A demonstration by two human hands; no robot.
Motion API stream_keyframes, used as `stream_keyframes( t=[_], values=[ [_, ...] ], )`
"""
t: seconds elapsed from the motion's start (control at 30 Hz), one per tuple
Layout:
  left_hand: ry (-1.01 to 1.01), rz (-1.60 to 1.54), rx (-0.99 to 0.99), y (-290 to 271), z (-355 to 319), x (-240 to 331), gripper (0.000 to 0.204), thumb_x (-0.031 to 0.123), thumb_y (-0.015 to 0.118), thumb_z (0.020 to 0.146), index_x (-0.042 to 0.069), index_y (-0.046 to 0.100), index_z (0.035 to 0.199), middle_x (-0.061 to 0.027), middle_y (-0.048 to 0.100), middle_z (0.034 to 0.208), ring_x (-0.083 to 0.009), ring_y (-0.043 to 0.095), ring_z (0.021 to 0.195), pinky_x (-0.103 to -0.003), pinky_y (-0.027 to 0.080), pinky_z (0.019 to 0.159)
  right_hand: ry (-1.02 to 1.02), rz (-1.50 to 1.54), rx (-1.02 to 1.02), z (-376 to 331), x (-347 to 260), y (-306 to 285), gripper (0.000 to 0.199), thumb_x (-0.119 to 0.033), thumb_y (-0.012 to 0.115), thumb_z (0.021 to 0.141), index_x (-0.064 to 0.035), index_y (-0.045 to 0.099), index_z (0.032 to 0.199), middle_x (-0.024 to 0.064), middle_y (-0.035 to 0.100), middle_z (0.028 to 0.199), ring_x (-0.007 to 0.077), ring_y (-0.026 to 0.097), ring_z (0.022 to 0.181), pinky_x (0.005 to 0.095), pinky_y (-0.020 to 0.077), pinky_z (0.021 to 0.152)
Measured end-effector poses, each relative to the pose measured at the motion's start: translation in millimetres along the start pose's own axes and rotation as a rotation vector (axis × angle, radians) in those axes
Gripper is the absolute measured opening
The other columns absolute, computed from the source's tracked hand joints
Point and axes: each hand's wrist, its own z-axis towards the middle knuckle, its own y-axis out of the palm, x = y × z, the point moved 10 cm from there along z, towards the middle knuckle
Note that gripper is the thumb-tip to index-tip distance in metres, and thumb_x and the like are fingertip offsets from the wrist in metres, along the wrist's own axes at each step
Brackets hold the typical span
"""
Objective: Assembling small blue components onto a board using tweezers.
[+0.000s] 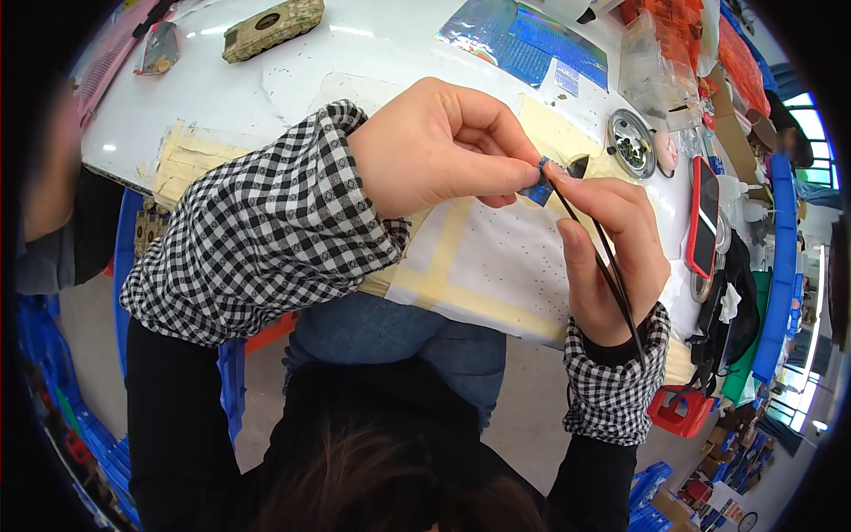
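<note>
My left hand (434, 146) is closed, with thumb and index finger pinching a small shiny blue piece (538, 191). Most of that piece is hidden behind the fingertips. In my right hand (625, 235) is a pair of slim black tweezers (613, 275), whose long legs run down past the palm to the wrist. Their tips meet the blue piece right at my left fingertips. Both hands hover over a white sheet (505, 253) scattered with tiny dark specks and edged with yellowish tape.
Right of my hands are a round dish (612, 133) of small dark green bits and a red-cased phone (703, 217). Shiny blue film sheets (487, 40) and a camouflage-patterned model hull (273, 29) lie at the back. Another person's arm (51, 177) shows at far left.
</note>
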Motion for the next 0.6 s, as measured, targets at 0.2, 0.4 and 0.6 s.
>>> stream_keyframes(
  t=[0.2,0.4,0.6],
  values=[
    [-0.056,-0.026,0.001,1.5,-0.4,-1.3,0.014,0.012,0.064,0.084,0.000,0.063,0.092,-0.0074,0.066,0.083,-0.0099,0.064,0.072,-0.022,0.053,0.068,-0.104,-0.111,0.036,-0.6,-11.7,0.9,0.037,-0.002,0.075,0.066,-0.0003,0.062,0.101,0.0092,0.065,0.089,0.0235,0.059,0.079,0.0309,0.0479,0.067],
    [-0.101,-0.111,-0.010,5.1,0.6,-4.8,0.015,0.014,0.063,0.086,0.002,0.062,0.093,-0.0071,0.066,0.084,-0.0100,0.064,0.071,-0.021,0.053,0.067,-0.231,-0.306,0.060,-4.5,-24.9,3.2,0.032,-0.011,0.073,0.071,-0.0007,0.064,0.100,0.0103,0.066,0.094,0.0215,0.060,0.077,0.0302,0.0472,0.063],
    [-0.107,-0.134,-0.013,5.1,-0.2,-6.5,0.014,0.014,0.062,0.086,0.002,0.062,0.093,-0.0063,0.066,0.084,-0.0093,0.063,0.072,-0.021,0.052,0.068,-0.264,-0.451,0.006,-5.6,-35.8,8.7,0.035,-0.017,0.071,0.075,-0.0009,0.063,0.105,0.0116,0.066,0.098,0.0230,0.060,0.083,0.0316,0.0485,0.070]
  ],
)
